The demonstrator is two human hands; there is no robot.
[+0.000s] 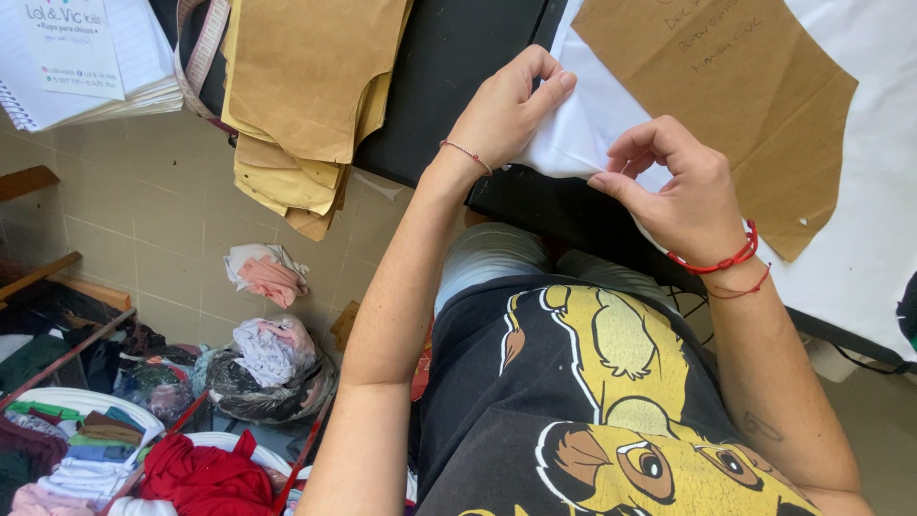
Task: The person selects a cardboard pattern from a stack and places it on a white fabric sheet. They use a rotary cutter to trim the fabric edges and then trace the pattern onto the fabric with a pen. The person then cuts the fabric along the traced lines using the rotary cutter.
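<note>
At the near edge of the black bench (449, 57), white cloth (573, 134) hangs over the lip, under a brown paper pattern (745, 105). Left hand (506, 110) and right hand (673, 186) both pinch its corner, grip closed on fabric. Looks light, limp, likely slippery; best held at the hem, fingertips close together.

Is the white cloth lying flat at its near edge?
No. Both hands, left and right, pinch the white cloth edge up.
</note>
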